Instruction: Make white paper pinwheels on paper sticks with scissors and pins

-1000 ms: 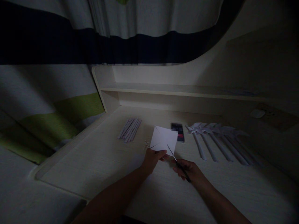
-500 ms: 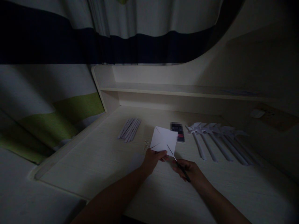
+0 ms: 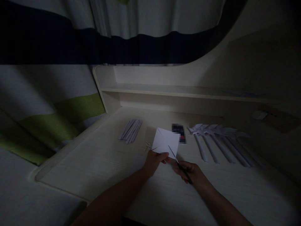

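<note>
Reaching in from the bottom edge of the frame, two bare forearms meet just below centre. Light is very low.

Left hand (image 3: 154, 161): fingers pinched on the near corner of a white paper square (image 3: 166, 141), which sits a little right of centre, tilted so one corner points down toward the hand. Creases or cuts run in from its corners; too dim to tell which.

Right hand (image 3: 191, 172): closed around the handles of a pair of scissors (image 3: 177, 161). The thin blades angle up and left, tip lying against the lower right edge of the paper. Whether the blades are parted cannot be told.

Pale wood-grain counter (image 3: 105, 163) under both hands. A few small paper scraps (image 3: 147, 145) lie just left of the square.

Mid-frame, farther back:
- left of centre, a bundle of thin white paper sticks (image 3: 131, 130), lying side by side, angled;
- just behind the square's right corner, a small dark object (image 3: 180, 133), blurred, with a red spot;
- right of centre, a row of white paper pinwheels (image 3: 216, 138) on sticks, heads away from the viewer, stems fanning toward the lower right.

Beyond these, a low shelf (image 3: 178, 91) runs across the back of the counter. A curtain (image 3: 58, 103) with white, dark and green bands fills the upper and left parts of the frame.
</note>
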The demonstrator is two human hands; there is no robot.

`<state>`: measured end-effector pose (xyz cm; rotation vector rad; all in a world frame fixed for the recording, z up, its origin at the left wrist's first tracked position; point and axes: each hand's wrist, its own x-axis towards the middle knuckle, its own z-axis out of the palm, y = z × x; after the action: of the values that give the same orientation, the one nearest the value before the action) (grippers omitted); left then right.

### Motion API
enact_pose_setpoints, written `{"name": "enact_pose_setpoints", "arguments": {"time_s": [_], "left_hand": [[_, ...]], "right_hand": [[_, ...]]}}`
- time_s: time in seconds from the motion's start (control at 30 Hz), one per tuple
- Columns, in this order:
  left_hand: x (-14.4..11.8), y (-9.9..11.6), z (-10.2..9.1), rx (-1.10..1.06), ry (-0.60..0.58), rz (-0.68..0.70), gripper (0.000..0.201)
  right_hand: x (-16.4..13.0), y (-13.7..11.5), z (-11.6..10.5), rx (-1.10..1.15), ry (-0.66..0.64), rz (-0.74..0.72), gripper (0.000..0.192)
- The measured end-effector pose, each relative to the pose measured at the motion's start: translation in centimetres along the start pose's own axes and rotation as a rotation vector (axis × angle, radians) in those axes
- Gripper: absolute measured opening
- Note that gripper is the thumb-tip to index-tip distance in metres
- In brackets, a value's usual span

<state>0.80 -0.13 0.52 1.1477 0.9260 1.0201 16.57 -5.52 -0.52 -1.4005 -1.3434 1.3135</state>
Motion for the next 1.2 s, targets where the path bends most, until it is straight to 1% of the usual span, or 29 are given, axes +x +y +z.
{"name": "enact_pose_setpoints", "arguments": {"time_s": [0.3,0.4,0.6,0.77,0.9,1.0,1.07,1.2], "left_hand": [[-0.2,0.5,0.1,-0.035,-0.017,0.002,0.020],[-0.2,0.4,0.1,-0.067,-0.031,-0.007,0.022],[0.0,0.1,0.0,-0.170,-0.008,-0.066,0.031],[0.3,0.0,-0.1,-0.281,-0.040,-0.110,0.030],[0.5,0.1,-0.1,-0.401,-0.035,-0.164,0.028],[0.8,0.2,-0.3,-0.486,-0.007,-0.200,0.025],[1.0,0.2,-0.5,-0.514,0.034,-0.229,0.024],[1.4,0.3,-0.8,-0.543,0.088,-0.218,0.023]], "right_hand": [[-0.1,0.2,0.1,0.005,0.030,-0.010,0.031],[-0.1,0.3,0.1,-0.002,0.015,-0.011,0.031],[0.0,0.3,-0.1,-0.012,0.029,0.016,0.034],[0.4,1.2,0.0,0.007,0.019,0.003,0.035],[0.7,1.7,0.0,-0.002,0.007,-0.010,0.039],[0.8,1.9,-0.1,0.006,-0.002,-0.012,0.040],[0.9,2.1,-0.1,0.016,-0.008,0.002,0.040],[1.1,2.0,-0.4,0.043,0.032,0.046,0.040]]}}
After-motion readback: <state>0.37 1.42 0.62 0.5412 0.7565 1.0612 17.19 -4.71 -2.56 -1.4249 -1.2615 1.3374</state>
